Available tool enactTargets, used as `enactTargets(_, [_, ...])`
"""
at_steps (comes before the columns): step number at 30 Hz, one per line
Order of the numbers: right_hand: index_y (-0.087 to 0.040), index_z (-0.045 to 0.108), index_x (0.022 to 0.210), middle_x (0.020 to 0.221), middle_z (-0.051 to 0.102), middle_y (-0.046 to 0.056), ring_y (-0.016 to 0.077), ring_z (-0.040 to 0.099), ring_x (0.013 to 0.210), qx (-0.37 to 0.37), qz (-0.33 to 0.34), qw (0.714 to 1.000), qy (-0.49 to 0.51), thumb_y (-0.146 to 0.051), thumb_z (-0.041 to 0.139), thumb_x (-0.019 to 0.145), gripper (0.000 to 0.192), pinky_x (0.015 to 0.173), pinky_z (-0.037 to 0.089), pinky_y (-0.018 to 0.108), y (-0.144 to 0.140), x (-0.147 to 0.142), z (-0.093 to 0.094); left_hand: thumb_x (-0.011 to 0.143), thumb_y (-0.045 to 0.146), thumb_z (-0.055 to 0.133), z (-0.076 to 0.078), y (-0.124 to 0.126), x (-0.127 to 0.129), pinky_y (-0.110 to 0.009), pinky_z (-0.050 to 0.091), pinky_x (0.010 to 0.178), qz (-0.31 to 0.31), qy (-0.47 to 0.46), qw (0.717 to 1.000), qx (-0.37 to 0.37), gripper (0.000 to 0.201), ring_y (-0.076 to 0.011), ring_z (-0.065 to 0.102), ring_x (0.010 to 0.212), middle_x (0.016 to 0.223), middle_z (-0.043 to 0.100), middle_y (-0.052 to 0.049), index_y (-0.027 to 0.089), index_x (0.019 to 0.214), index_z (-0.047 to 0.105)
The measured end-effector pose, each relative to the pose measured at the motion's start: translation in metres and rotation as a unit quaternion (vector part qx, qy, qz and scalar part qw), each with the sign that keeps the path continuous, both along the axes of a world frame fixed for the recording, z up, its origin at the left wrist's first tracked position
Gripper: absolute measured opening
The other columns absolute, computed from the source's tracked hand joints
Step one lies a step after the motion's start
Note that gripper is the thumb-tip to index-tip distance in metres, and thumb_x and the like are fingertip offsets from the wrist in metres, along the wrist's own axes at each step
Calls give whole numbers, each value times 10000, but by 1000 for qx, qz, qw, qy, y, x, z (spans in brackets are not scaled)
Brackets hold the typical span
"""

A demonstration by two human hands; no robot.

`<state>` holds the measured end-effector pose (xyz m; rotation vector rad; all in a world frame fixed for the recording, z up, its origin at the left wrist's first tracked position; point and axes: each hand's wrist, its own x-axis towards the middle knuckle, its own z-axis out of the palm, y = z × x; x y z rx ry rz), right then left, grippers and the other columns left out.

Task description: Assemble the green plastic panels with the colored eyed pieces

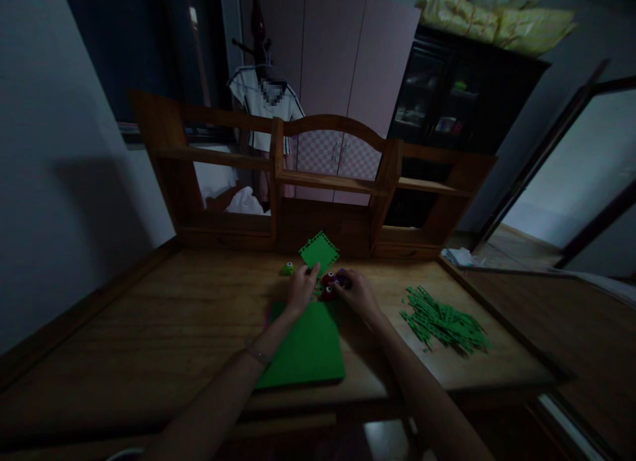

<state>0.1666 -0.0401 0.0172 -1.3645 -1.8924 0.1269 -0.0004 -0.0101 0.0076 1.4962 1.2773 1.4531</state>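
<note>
Red trinkets [326, 294] by half-curled right hand [355, 292], hold unclear, green card [319, 250] in pinched left hand [301, 289], broad desk [199, 315] leftward

It is gloomy in here, with a bluish cast over everything. Around the bare fingers [317, 269] detail goes soft and grainy, and the small dark-red pieces with white eyes [326, 294] beside them sink into murk. Just nearer than the fingers, the flat, bright-green square slab [308, 348] holds its colour best. Far left of them, a broad, soft-edged shadow dulls the pale plain wall [40, 116]. Far right, a pale wall past the doorway [586, 156] looks brightest. Towards the edges, upright lines lean and stretch; beyond the fingers, blocky pixels cover the white garment's [272, 120] collar.
</note>
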Motion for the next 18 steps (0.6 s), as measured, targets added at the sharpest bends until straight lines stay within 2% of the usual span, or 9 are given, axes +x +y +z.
enactTargets(9, [-217,658,939,850,650,30,174,589,808,-1,8,1000,-20,-308,611,823,155,722,418,257,1,-4,-4,795,556,474,-6,7,-3,-236,358,520,30,-3,1000,2,424,-133,516,502,518,519,12,176,609,489])
enactTargets(13, [-210,649,912,838,649,27,166,586,781,11,-1,1000,13,-359,556,858,183,710,416,252,0,-5,1,782,569,490,-11,13,-3,-230,361,509,1,-36,999,2,439,-126,504,500,521,518,12,169,604,496])
enactTargets(16, [-199,626,927,851,640,38,161,579,761,39,-29,998,49,-387,452,908,257,697,417,253,-2,4,11,763,574,515,-11,14,-3,-226,372,500,-19,-75,997,-3,437,-119,505,487,537,535,9,159,625,515])
enactTargets(18, [-182,614,912,848,627,57,173,569,764,61,-71,994,58,-390,421,915,284,687,414,260,-2,12,16,744,579,536,-11,14,-3,-227,383,499,-23,-95,995,-10,441,-119,510,478,547,552,1,150,641,535])
